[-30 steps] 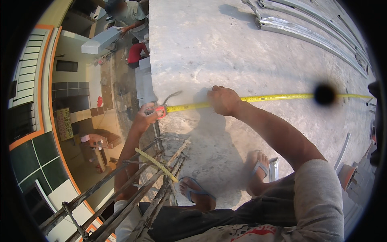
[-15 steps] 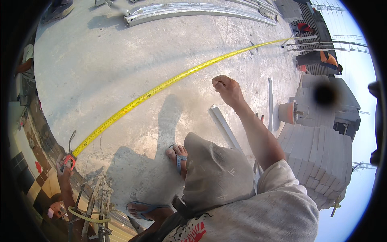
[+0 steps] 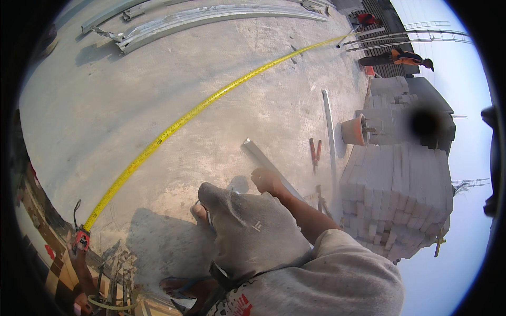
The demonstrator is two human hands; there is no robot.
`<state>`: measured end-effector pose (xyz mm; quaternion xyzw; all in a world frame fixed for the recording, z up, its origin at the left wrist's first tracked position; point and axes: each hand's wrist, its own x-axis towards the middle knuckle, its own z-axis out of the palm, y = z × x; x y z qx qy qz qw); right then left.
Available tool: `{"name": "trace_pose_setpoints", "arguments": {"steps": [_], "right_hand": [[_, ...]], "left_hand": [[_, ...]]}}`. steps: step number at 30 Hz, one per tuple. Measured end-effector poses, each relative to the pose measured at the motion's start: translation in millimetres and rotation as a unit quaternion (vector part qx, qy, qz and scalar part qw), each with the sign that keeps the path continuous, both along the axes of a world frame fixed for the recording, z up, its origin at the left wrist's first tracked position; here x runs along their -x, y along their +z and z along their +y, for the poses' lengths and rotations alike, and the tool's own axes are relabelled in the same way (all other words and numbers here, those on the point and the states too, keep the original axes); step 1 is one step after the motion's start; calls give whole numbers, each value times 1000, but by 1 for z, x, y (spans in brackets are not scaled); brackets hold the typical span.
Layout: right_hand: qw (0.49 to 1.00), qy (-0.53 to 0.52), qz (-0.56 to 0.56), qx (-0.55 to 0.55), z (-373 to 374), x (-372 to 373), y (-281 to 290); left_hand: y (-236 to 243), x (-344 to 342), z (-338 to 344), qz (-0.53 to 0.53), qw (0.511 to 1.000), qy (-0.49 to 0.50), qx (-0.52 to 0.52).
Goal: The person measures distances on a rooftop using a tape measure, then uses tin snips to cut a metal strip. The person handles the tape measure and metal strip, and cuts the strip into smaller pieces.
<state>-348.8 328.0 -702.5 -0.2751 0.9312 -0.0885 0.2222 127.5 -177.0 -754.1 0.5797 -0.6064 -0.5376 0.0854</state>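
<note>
Left fingers, partly hidden, clamp the tape measure; whether right fingers touch, I cannot tell.

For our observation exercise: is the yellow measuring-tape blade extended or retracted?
Extended: the long yellow blade runs far out of its red case.

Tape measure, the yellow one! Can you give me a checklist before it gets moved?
1. Red tape-measure case in the left hand: ok.
2. Yellow blade pulled out across the concrete slab: ok.
3. Right hand off the blade: ok.
4. Red-handled pliers clear of the blade: ok.
5. Far end secured near the person in red: cannot tell, too small.
</note>
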Motion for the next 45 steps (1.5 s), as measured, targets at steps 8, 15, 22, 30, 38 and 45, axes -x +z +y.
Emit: {"name": "trace_pose_setpoints", "arguments": {"steps": [8, 15, 22, 30, 38, 45], "right_hand": [[996, -11, -90, 5, 20, -44, 37], [974, -196, 35, -109, 189, -79, 128], [952, -168, -19, -257, 231, -82, 131], [995, -93, -36, 31, 62, -42, 42], [998, -38, -18, 52, 17, -26, 60], [994, 11, -21, 105, -4, -36, 29]], "left_hand": [[-7, 3, -6, -10, 1000, -26, 9], [-10, 11, -10, -6, 998, -55, 19], [1, 7, -27, 25, 994, -89, 57], [25, 36, -22, 12, 976, -217, 8], [52, 53, -12, -16, 970, -239, -31], [44, 45, -18, 20, 966, -259, -14]]}}
